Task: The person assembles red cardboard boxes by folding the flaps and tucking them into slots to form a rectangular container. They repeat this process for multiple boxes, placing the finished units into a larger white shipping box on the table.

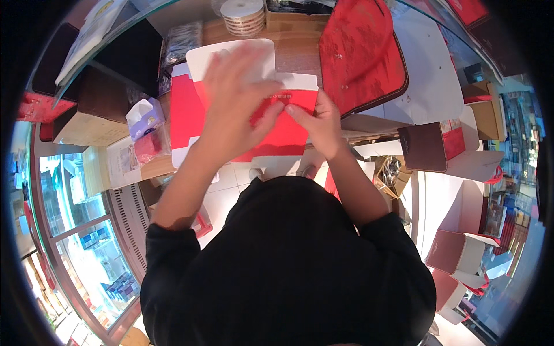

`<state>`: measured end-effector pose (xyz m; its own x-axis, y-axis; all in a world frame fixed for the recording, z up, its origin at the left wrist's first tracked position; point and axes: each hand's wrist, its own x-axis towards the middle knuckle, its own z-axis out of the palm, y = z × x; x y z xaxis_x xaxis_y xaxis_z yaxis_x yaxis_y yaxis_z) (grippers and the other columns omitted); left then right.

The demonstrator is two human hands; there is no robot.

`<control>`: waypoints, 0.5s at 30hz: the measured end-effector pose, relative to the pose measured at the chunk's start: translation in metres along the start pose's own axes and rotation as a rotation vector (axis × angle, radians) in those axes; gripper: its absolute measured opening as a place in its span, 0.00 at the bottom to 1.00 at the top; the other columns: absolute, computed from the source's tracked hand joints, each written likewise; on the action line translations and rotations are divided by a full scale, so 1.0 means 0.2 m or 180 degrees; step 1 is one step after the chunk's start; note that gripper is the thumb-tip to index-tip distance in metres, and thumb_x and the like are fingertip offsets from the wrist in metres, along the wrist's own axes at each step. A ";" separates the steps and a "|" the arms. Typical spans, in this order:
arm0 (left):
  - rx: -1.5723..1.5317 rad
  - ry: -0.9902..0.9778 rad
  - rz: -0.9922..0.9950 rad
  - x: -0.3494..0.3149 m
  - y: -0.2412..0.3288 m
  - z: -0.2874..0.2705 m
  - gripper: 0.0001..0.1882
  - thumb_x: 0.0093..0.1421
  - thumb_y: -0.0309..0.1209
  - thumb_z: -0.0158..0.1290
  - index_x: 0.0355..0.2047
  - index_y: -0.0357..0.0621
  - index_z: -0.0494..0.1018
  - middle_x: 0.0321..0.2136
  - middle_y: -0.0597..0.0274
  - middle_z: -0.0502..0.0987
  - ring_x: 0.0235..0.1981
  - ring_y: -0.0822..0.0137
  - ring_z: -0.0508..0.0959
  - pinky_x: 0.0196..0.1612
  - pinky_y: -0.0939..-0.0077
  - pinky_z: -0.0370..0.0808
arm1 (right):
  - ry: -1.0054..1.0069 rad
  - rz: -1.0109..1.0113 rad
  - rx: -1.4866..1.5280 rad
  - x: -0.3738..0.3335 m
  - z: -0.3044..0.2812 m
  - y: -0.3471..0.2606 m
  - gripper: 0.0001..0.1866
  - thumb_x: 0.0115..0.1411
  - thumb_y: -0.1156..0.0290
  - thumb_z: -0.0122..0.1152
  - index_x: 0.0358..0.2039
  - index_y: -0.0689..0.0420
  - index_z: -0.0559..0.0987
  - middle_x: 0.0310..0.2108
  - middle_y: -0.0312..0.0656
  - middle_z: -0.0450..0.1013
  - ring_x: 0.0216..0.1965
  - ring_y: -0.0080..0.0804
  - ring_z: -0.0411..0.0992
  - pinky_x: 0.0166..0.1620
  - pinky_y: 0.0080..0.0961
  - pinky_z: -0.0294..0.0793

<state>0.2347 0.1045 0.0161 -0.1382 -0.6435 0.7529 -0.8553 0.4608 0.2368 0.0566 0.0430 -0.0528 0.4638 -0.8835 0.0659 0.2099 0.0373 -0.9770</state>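
Note:
A red cardboard box blank (277, 135) with white flaps stands partly unfolded in front of me at the table's edge. My right hand (324, 122) grips its right side, thumb on the red face and the other fingers at the edge, partly hidden. Over the left part of the card, my left hand (239, 101) is blurred by motion, its fingers stretched out and thumb apart. A white rounded flap (245, 55) rises behind the left fingers. Whether the left palm touches the card is hard to see.
A red patterned bag (363, 63) with dark trim leans at the right. Stacked white spools (242, 16) stand at the back of the wooden table. A purple tissue pack (144, 118) lies at the left. Brown and white boxes (424, 147) crowd the right side.

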 end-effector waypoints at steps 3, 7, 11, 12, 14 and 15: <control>-0.0005 0.1253 -0.0735 -0.11 -0.06 0.05 0.24 0.54 0.29 0.59 0.51 0.41 0.66 0.56 0.46 0.65 0.58 0.55 0.66 0.63 0.58 0.55 | 0.0422 0.0016 0.0442 0.02 -0.01 0.02 0.12 0.58 0.76 0.63 0.42 0.63 0.75 0.37 0.38 0.77 0.37 0.20 0.73 0.41 0.19 0.74; -0.1402 0.0246 -0.2886 -0.40 -0.12 0.10 0.38 0.56 0.31 0.60 0.62 0.35 0.52 0.59 0.46 0.62 0.59 0.57 0.64 0.62 0.65 0.60 | 0.0675 0.0011 0.0807 0.02 0.01 0.02 0.11 0.60 0.75 0.60 0.43 0.63 0.74 0.37 0.38 0.76 0.36 0.20 0.73 0.41 0.18 0.73; -0.1419 -0.0009 -0.2598 -0.42 -0.04 0.18 0.38 0.56 0.28 0.59 0.62 0.33 0.51 0.55 0.47 0.65 0.55 0.61 0.68 0.57 0.67 0.66 | 0.0687 -0.0081 0.0598 0.01 0.02 0.04 0.17 0.60 0.71 0.61 0.48 0.63 0.71 0.48 0.44 0.71 0.46 0.25 0.70 0.48 0.23 0.72; -0.1533 0.0090 -0.2624 -0.41 -0.04 0.18 0.37 0.57 0.29 0.60 0.61 0.32 0.53 0.53 0.46 0.66 0.54 0.61 0.69 0.57 0.67 0.66 | 0.0850 -0.0384 0.0228 0.01 0.03 0.03 0.19 0.59 0.71 0.61 0.49 0.64 0.71 0.51 0.46 0.69 0.49 0.28 0.68 0.50 0.27 0.70; -0.1765 0.0283 -0.2669 -0.38 -0.04 0.18 0.35 0.58 0.32 0.60 0.58 0.28 0.55 0.50 0.44 0.68 0.53 0.60 0.69 0.56 0.68 0.67 | 0.1170 -0.0990 -0.0516 0.02 0.07 -0.01 0.23 0.57 0.71 0.63 0.52 0.64 0.69 0.56 0.50 0.63 0.55 0.34 0.65 0.56 0.33 0.66; -0.1979 0.0390 -0.2761 -0.38 -0.04 0.18 0.32 0.59 0.32 0.59 0.56 0.29 0.57 0.49 0.46 0.69 0.51 0.62 0.70 0.55 0.69 0.67 | 0.1215 -0.1482 -0.0956 0.04 0.07 -0.02 0.24 0.55 0.72 0.64 0.52 0.63 0.70 0.57 0.50 0.62 0.56 0.37 0.63 0.57 0.36 0.64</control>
<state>0.2343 0.1285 -0.0644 0.4747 -0.8507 0.2259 -0.2285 0.1287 0.9650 0.0706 0.0418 -0.0452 0.0344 -0.8811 0.4717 0.0403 -0.4703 -0.8816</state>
